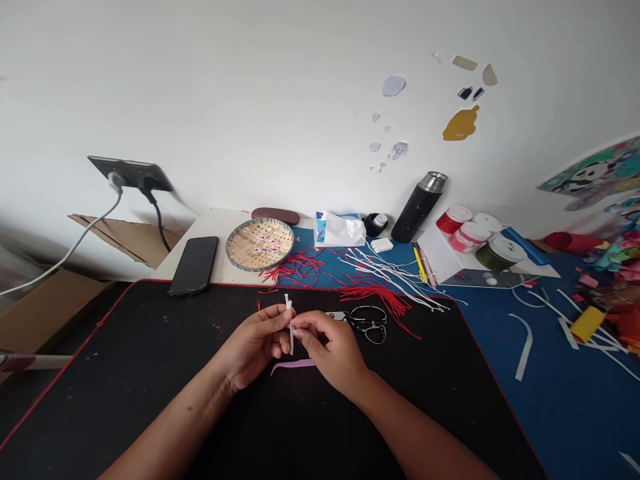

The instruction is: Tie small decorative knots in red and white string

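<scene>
Above the middle of the black mat, my left hand [263, 337] pinches a short, upright length of white cord [289, 307] between thumb and fingers; its ends stick out above and below the grip. My right hand [330, 347] meets it from the right, thumb and forefinger closed at the cord, and its fingertips hide part of it. Beneath the hands lies a slim purple tool with a bent tip [295, 364], partly covered by my right hand. Black-handled scissors [373, 323] rest just behind my right hand, blades partly hidden.
Behind the mat [125, 373] are red cords [375, 297], white cords [400, 277] and a woven basket [237, 230] with small red-and-white pieces. A phone [195, 265] lies left. A tissue pack [345, 230], black flask [419, 207] and paint jars [470, 237] stand farther back.
</scene>
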`<state>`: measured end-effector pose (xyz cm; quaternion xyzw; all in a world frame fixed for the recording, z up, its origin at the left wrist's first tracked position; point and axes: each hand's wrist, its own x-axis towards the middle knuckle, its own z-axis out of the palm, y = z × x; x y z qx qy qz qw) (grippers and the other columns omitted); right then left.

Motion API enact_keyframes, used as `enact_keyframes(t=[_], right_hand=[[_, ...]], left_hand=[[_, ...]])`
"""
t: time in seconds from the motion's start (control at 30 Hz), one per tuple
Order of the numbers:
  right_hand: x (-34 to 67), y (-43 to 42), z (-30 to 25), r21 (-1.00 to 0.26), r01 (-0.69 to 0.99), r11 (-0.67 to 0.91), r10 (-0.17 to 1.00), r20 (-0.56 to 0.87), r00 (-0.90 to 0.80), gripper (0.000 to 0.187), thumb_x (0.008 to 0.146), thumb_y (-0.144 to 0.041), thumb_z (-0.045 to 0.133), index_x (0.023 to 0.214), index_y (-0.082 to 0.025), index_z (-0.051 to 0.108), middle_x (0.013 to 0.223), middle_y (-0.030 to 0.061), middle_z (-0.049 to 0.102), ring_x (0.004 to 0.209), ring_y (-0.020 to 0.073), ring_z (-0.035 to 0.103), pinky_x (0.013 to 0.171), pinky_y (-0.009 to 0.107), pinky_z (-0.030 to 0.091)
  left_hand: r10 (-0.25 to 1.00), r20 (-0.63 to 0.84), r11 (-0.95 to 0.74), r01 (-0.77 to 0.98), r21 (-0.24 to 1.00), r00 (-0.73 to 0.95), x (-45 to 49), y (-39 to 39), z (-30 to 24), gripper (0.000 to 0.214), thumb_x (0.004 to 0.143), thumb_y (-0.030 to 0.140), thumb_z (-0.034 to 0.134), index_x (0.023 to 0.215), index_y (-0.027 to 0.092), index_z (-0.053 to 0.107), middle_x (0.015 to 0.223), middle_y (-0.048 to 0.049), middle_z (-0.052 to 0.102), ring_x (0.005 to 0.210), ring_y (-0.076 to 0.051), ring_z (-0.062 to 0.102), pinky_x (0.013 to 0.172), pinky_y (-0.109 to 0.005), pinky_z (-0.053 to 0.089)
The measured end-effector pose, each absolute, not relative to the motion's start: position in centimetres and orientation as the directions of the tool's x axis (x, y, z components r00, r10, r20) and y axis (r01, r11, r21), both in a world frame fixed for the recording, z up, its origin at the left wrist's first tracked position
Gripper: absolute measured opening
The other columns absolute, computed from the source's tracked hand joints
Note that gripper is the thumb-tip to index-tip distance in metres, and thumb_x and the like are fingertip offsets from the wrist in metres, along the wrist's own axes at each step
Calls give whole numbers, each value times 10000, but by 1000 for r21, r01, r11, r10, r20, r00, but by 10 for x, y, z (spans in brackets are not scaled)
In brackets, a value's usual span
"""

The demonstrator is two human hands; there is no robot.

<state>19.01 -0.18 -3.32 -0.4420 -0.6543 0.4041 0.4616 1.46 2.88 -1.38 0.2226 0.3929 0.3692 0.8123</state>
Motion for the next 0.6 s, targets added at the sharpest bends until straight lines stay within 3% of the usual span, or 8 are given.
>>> enact_keyframes(t=[0.23,0.43,0.6], right_hand=[[190,-4,-34,-929,261,262,955,211,-208,207,940,-226,676,1145,-237,702,902,31,759,656,142,650,637,250,508],[190,-3,-33,-930,232,287,947,239,-215,199,972,-221,629,1155,-238,705,1019,50,775,750,153,690,723,266,542],[190,-3,-35,-928,232,293,947,247,-206,230,960,-199,631,1176,-241,701,968,36,769,693,141,658,695,259,530]], left_hand=[[784,-466,618,-440,652,410,14,29,-12,303,731,283,932,818,125,688,633,26,645,398,-56,578,330,-107,404],[784,-469,619,-448,645,407,12,30,-11,278,751,272,912,830,118,695,691,16,659,396,-49,571,315,-109,386],[777,-480,629,-461,626,407,11,30,-14,255,771,251,892,859,101,704,651,13,643,392,-55,566,314,-107,387]])
